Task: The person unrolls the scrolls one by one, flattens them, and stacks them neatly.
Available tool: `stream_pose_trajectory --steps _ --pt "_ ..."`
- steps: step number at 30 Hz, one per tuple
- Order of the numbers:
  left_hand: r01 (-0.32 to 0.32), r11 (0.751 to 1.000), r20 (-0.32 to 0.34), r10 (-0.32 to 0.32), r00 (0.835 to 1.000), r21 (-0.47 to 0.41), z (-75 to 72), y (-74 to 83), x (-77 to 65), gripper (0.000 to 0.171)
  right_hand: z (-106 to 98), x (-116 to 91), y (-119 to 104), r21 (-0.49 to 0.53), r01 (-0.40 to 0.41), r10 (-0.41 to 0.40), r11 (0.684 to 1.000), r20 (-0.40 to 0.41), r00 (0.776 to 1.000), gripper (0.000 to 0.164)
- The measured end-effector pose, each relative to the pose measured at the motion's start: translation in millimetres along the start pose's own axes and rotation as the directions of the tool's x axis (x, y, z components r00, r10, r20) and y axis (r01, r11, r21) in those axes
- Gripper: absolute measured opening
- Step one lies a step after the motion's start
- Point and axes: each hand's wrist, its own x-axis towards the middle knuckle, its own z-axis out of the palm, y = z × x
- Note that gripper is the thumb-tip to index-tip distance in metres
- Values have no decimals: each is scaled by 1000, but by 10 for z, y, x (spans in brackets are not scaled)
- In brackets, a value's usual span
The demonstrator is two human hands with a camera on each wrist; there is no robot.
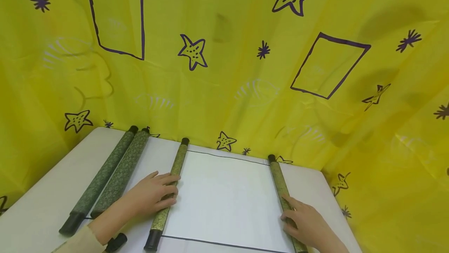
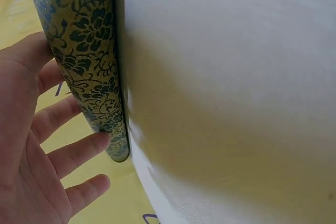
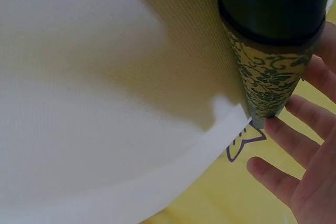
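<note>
A scroll lies open on the worktop (image 1: 312, 186), its white sheet (image 1: 224, 194) spread between two rollers set well apart. The left roller (image 1: 161, 217) and right roller (image 1: 278, 179) wear gold-green floral cloth with black end caps (image 1: 153, 240); thin dark lines run along the sheet's near and far edges.

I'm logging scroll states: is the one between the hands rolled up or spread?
Spread: its white sheet lies open between the left roll and right roll. Whether more is wound inside, I cannot tell.
</note>
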Motion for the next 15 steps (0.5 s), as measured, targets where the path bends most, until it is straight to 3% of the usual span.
stream_pose_trajectory --steps 10,15 --pt "15 1000 -12 -15 1000 18 3 -12 -27 18 12 -17 -6 -10 -27 27 1000 2 1000 21" --pt "14 1000 -10 -14 1000 -9 5 -13 -40 14 6 -18 2 -13 -40 41 999 30 999 17"
